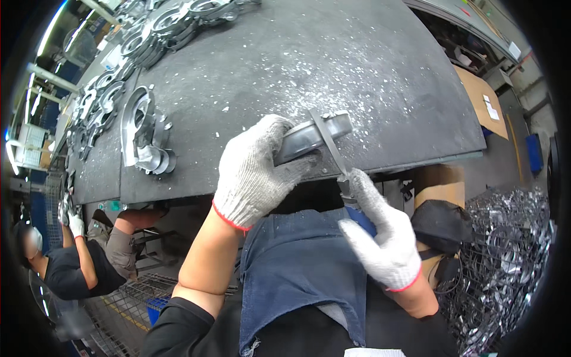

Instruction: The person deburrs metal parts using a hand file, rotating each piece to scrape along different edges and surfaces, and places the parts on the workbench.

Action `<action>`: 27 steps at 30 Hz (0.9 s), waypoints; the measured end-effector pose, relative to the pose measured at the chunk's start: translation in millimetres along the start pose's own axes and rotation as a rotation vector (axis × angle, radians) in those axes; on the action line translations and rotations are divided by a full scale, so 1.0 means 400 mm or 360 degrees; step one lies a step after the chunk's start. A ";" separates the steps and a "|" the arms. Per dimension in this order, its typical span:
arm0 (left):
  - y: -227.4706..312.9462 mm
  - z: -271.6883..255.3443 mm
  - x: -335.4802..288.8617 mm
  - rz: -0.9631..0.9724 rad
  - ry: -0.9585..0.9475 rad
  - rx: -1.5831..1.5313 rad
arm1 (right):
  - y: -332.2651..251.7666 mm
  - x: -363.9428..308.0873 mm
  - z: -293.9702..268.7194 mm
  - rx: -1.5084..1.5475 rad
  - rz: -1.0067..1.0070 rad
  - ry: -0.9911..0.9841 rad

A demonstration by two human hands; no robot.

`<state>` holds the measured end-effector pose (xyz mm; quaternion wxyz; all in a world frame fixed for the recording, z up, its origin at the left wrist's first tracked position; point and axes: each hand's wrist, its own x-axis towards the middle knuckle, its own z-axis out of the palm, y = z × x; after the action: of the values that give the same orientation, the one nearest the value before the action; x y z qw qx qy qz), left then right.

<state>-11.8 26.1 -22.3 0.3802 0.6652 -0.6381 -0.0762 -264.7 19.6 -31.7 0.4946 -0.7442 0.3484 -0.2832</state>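
My left hand [253, 166], in a white knit glove with a red cuff, is closed round a grey metal casting [306, 138] above the table's near edge. Across the far end of that casting lies the flat blade of a metal file [329, 140], slanting back toward me. My right hand [383, 235], gloved the same way, grips the file's dark handle, with the index finger stretched along it. The glove hides part of the handle. Bright metal flakes are scattered over the dark tabletop [238, 89] behind the casting.
One casting [143, 131] stands alone at the left; stacked castings [160, 33] line the far left. A wire bin of shiny scrap [505, 256] is at the right, near a cardboard box [440, 184]. At the left another person [68, 262] works in white gloves.
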 end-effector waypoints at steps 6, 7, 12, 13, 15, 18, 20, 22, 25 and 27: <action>0.057 0.023 -0.030 0.0042 -0.0103 0.0101 | -0.039 -0.038 -0.029 -0.0002 0.0079 0.0059; 0.062 0.020 -0.031 0.0174 -0.0116 0.0221 | -0.044 -0.039 -0.027 -0.0002 0.0083 0.0074; 0.054 0.029 -0.031 -0.0055 -0.0042 0.0076 | -0.045 -0.052 -0.028 -0.0127 -0.0006 0.0056; 0.051 0.032 -0.034 -0.0028 -0.0053 0.0094 | -0.051 -0.048 -0.041 0.0078 0.0156 -0.0028; 0.054 0.033 -0.035 0.0004 -0.0063 0.0115 | -0.048 -0.040 -0.051 0.0281 0.0355 -0.0130; 0.059 0.029 -0.035 -0.0028 -0.0067 0.0105 | -0.054 -0.048 -0.016 0.0372 0.0285 -0.0058; 0.043 0.026 -0.042 -0.0097 -0.0008 0.0063 | -0.039 -0.042 -0.040 0.0335 0.0211 -0.0156; 0.042 0.014 -0.039 -0.0135 0.0007 0.0050 | -0.041 -0.027 -0.050 0.0252 0.0159 -0.0150; 0.001 -0.018 -0.028 -0.0284 -0.0050 0.0060 | -0.018 -0.020 -0.057 0.0448 0.0235 -0.0259; -0.056 -0.060 -0.019 -0.0206 -0.0171 0.0024 | 0.003 -0.015 -0.069 0.0527 0.0256 -0.0257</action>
<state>18.4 40.5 -22.0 0.3347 0.7029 -0.6138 -0.1314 -289.7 9.3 -23.5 0.6576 -0.6427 0.3146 -0.2356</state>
